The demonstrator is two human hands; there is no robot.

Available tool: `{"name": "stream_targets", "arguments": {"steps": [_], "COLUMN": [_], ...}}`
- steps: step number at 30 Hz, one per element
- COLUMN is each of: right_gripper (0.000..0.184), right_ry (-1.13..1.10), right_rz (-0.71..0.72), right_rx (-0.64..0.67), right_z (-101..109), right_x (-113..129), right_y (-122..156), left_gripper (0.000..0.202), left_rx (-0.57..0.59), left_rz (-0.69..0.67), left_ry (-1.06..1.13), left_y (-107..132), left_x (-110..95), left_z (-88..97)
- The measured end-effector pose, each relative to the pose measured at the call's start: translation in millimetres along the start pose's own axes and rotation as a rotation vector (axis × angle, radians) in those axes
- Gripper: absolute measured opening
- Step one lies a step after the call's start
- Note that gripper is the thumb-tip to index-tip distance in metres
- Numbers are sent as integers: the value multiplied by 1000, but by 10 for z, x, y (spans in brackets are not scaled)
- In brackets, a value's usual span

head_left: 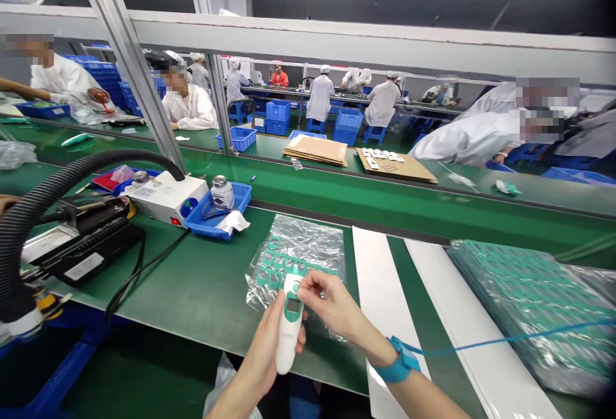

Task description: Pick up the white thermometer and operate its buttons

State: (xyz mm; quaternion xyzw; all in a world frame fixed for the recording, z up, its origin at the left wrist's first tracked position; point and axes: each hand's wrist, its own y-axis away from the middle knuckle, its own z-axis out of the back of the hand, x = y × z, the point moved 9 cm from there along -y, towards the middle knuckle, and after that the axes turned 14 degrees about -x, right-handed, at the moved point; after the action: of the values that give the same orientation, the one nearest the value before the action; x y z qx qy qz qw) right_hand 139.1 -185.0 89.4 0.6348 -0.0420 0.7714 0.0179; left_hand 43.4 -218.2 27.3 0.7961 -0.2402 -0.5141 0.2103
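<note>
Left hand [266,334] curled in a grip, right hand [331,302] pinched beside it.

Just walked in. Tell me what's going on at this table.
A person's left hand holds a white and green thermometer upright, while the fingertips of the right hand are at its upper end, above the screen. A blue strap circles the right wrist. Behind the thermometer, a clear plastic bag with green pieces lies on the green table. Across the room, people in white coats sit working.
</note>
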Motion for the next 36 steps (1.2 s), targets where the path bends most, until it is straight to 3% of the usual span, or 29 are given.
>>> {"name": "stream_targets", "arguments": {"steps": [6,9,11,14,18,20,22,26,28,31,36], "right_gripper": [25,42,42,34,34,37,32,17,15,13,13], "right_ry": [-157,-370,-425,-371,-336,-261,-95,226,309,366,451], "right_rz": [-11,-57,-22,44,-9,-19,8,89,100,99,113], "right_rx": [-167,-96,-107,-240,-319,-330,-376,-651,-734,-700,-627], "right_z": [227,209,234,341,467,636,953,1914,2273,2461,2381], "right_x": [-85,-144,-167,-241,-387,-426,-468,-654,-797,-971,-1015], "right_y": [112,230,341,541,787,861,891,876,833,722,649], "left_gripper": [54,50,44,44,46,47,46,44,43,38,34], "left_rx": [56,81,52,35,75,135,181,225,239,214,169], "left_rz": [18,63,53,20,54,70,83,59,63,92,133], "left_ry": [-80,-115,-145,-241,-360,-382,-356,-301,-275,-195,-190], "left_y": [26,65,97,155,180,169,143,51,-13,-143,-284], "left_x": [97,192,241,341,544,607,622,589,628,747,913], "left_z": [-113,-178,-183,-190,-257,-376,-541,-949,-1138,-1293,-1299]}}
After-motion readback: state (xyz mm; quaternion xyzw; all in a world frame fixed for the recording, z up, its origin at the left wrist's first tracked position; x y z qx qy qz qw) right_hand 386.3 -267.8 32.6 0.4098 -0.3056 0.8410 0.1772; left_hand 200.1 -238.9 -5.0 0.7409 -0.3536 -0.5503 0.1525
